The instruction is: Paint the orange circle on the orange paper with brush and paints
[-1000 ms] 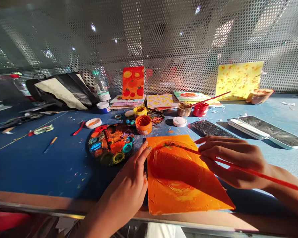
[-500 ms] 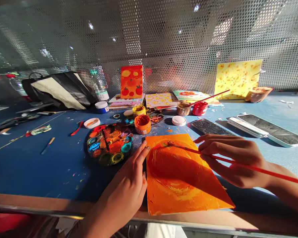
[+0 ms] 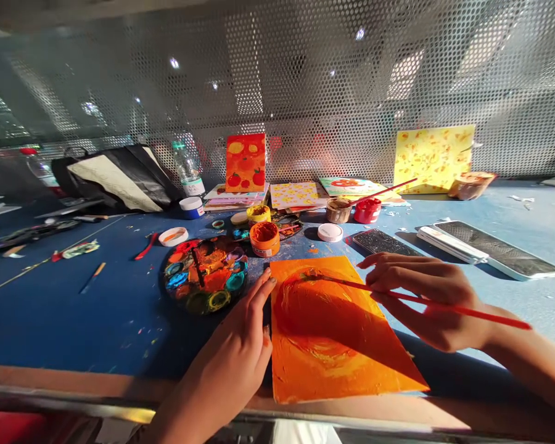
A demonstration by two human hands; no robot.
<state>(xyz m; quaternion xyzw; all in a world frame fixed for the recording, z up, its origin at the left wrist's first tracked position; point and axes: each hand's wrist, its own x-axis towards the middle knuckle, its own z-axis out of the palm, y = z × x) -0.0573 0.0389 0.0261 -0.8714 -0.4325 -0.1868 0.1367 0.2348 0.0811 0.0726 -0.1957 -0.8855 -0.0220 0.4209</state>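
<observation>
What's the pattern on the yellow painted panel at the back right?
The yellow painted panel shows scattered orange dabs, best in the head view.

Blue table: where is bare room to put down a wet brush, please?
Left of the round paint palette, the table has a wide paint-flecked patch. Behind the palette, around the orange paint jar and small pots, it is crowded.

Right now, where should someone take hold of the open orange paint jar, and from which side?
Grip the round side wall of the open orange paint jar, low and well below the wet open mouth. Coming from the right looks best: the round paint palette crowds its left, the orange-painted sheet lies in front, and bare table lies toward the white lid.
</observation>
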